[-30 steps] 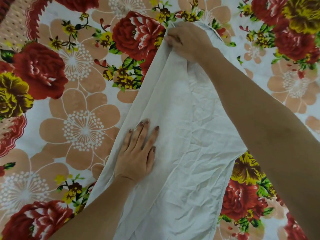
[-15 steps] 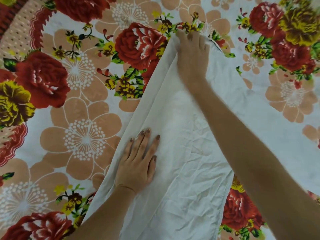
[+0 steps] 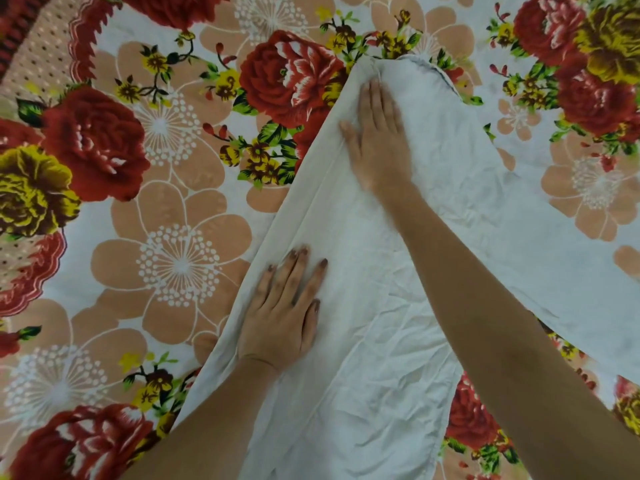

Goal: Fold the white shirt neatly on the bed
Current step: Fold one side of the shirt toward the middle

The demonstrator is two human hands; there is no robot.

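Observation:
The white shirt lies as a long wrinkled band on the flowered bed, running from the bottom middle up to a rounded end near the top. My left hand lies flat on the shirt's left edge, fingers spread, holding nothing. My right hand presses flat on the upper part of the shirt, just below its rounded top end, fingers together and slightly blurred. My right forearm crosses over the shirt's right side and hides part of it.
The bed sheet has big red, yellow and peach flowers on white and fills the view around the shirt. A red scalloped border runs along the top left.
My right hand let go of the shirt's top end, flattened, and slid down toward me over the cloth. The left hand stayed in place.

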